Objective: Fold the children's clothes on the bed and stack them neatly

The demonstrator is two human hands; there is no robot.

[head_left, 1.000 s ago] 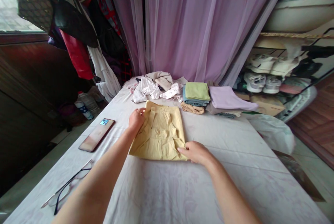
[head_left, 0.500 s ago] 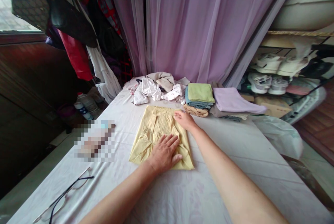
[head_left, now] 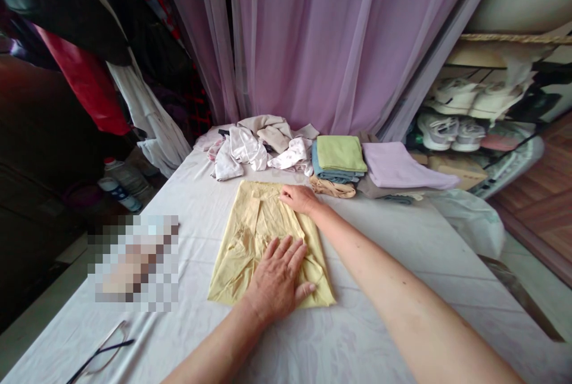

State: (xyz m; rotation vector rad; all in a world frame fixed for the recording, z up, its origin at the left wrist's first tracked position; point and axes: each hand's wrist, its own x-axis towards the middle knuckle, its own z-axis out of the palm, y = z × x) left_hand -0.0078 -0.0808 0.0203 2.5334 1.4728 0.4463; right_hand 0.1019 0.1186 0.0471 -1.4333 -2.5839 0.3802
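A thin yellow garment [head_left: 239, 217], folded into a rough rectangle, lies flat on the pale patterned sheet in front of me. Creases and gathers run across its middle. My left hand [head_left: 279, 276] is laid palm down over its lower middle, fingers stretched and thumb out to the right. At the upper right of the same garment is my right hand [head_left: 300, 198], its fingers curled together in a pinch at the cloth; the fingertips are partly hidden.
Behind lies a loose heap of clothes [head_left: 250, 148]. Beside it are a folded stack topped by a green cloth [head_left: 340, 153] and a lilac cloth [head_left: 393, 164]. Glasses [head_left: 107, 348] and a blurred-out item [head_left: 136, 262] are at left. Shoes [head_left: 440, 130] stand on the right-hand rack.
My right hand has shifted slightly left, inward over the yellow garment. The left hand stays flat on it. The whole view has swung a little, moving the scene leftward.
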